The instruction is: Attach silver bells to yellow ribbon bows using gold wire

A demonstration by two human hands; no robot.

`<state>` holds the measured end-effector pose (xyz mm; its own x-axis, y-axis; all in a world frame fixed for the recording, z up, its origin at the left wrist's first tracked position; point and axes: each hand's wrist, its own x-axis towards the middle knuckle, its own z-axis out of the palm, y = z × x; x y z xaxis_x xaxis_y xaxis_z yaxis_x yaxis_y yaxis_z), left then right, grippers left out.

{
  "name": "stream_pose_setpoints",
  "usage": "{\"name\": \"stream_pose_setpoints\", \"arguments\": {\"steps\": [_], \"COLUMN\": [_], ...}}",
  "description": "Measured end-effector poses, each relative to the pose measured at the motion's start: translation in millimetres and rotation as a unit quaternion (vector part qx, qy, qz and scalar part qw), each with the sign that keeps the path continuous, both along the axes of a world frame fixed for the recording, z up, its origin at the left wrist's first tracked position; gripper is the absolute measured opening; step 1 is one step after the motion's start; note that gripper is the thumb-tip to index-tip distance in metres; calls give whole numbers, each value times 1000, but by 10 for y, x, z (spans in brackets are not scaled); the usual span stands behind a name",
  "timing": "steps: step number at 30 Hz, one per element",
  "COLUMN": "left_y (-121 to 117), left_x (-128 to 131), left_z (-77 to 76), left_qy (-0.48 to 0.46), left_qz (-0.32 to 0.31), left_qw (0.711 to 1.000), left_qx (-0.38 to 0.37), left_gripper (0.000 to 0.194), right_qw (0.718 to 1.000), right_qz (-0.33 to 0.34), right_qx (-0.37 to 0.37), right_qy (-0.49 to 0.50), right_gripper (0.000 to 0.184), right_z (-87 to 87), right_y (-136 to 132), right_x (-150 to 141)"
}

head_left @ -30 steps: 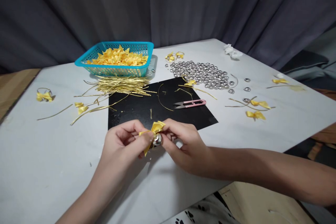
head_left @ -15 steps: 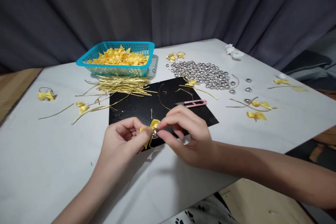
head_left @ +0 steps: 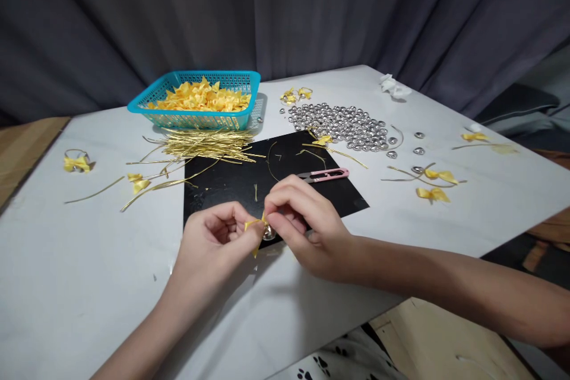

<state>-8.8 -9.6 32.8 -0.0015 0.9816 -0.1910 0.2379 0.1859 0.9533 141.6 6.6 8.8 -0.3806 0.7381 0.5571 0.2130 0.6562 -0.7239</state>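
Observation:
Between thumb and fingers my left hand [head_left: 222,234] pinches a yellow ribbon bow [head_left: 253,225], mostly covered by the fingertips. A shiny silver bead [head_left: 269,232] sits against the bow, just below my right fingertips. My right hand [head_left: 307,222] is closed in a pinch at the bow's upper right; the fingers hide exactly which part they grip. Both hands are over the near edge of a black mat [head_left: 227,184]. Pink-handled thread snips [head_left: 329,175] lie on the mat beyond my right hand.
A blue basket [head_left: 191,111] of yellow bows stands at the back left, with a bundle of gold cords [head_left: 207,145] before it. Silver beads [head_left: 341,124] are heaped at right. Loose bows [head_left: 433,194] and a finished-looking bow loop [head_left: 77,161] lie at the sides.
My right hand has shifted slightly left and its fingers have closed in on the bow. The bow has turned, showing less yellow, and the silver bead sits a little farther right.

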Motion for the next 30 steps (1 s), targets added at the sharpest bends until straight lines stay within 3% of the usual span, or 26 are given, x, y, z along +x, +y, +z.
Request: {"name": "stream_pose_setpoints", "arguments": {"steps": [9,13,19,25,30], "left_y": [11,48,122,133,138], "left_x": [-7,7,-53,-106,-108], "left_z": [-25,-36,-143,-208,-214], "left_qy": [0,28,24,-21,-38], "left_qz": [-23,-18,-12,-24,-22], "left_qw": [1000,999,1000,999,999], "left_qx": [4,-1,-16,-23,-24], "left_gripper": [22,19,20,20,21], "right_qw": [999,996,988,982,974], "right_qz": [-4,-57,-105,-136,-153], "right_qx": [-14,24,-17,-6,-5], "right_qy": [30,70,110,133,169], "right_gripper": [9,10,8,15,10], "right_z": [73,159,232,245,260], "right_y": [-6,39,126,207,270], "right_x": [5,47,156,219,288]}}
